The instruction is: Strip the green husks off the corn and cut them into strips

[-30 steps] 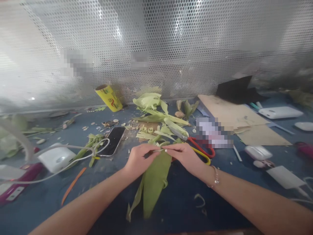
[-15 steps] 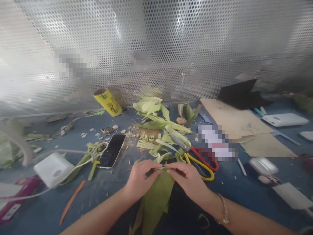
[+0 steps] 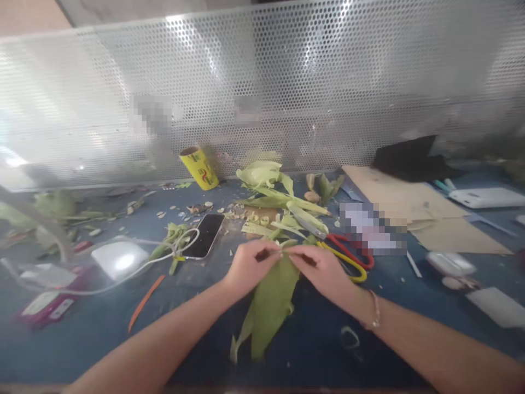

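Note:
A wide green corn husk (image 3: 273,306) hangs down from my fingers over the blue table. My left hand (image 3: 252,265) pinches its top end from the left, and my right hand (image 3: 320,268) pinches the same end from the right, fingertips nearly touching. Just behind my hands lie pale husk strips and curled pieces (image 3: 262,227). Scissors with red and yellow handles (image 3: 344,260) rest beside my right hand, their blades pointing toward the husk pile (image 3: 262,175).
A phone (image 3: 207,235), a white charger (image 3: 118,260) with its cable and an orange strip (image 3: 145,303) lie left. A yellow tube (image 3: 199,168) leans near the perforated screen (image 3: 287,71). Brown paper (image 3: 402,197) and a white earphone case (image 3: 451,264) are right.
The view has shifted up and left, so more of the screen's top and the table's front shows. Both hands keep their pinch on the husk, whose lower end is now in view.

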`<state>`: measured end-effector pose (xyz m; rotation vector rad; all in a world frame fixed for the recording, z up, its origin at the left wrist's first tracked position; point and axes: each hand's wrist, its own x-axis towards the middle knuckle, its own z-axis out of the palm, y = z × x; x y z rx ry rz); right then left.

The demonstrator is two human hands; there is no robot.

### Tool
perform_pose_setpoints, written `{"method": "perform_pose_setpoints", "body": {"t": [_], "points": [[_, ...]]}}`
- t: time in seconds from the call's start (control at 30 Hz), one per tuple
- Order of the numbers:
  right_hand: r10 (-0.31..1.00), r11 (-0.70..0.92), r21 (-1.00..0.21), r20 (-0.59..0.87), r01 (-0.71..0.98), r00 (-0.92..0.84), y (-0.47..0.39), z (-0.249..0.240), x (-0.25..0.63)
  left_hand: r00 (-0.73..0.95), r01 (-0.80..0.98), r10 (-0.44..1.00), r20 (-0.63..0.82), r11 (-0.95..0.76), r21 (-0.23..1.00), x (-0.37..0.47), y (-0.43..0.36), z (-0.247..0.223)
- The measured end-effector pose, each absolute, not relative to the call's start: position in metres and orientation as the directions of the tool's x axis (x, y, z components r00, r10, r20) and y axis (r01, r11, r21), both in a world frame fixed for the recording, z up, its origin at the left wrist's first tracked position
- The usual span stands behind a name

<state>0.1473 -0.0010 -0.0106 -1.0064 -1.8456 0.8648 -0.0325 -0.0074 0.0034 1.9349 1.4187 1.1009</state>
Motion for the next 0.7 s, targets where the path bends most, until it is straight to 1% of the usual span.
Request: {"method": "perform_pose_setpoints", "body": {"t": [0.2, 0.33, 0.53, 0.7], "points": [[0.794, 0.596, -0.726, 0.469, 0.344, -0.386, 0.011, -0.01, 0.152, 0.132, 0.431, 0.924, 0.358, -0.379, 0.819, -0.033, -0.002, -0.005], [0.761, 0.645, -0.676, 0.522, 0.357, -0.386, 0.023, -0.013, 0.154, 0.134, 0.386, 0.923, 0.361, -0.384, 0.839, -0.034, 0.003, -0.008], [0.736, 0.675, -0.646, 0.557, 0.356, -0.384, 0.022, -0.014, 0.155, 0.094, 0.289, 0.943, 0.318, -0.332, 0.898, -0.032, 0.006, -0.011], [0.728, 0.67, -0.701, 0.557, 0.243, -0.4, 0.018, -0.012, 0.153, 0.061, 0.26, 0.949, 0.309, -0.314, 0.913, -0.033, 0.005, -0.008]]}}
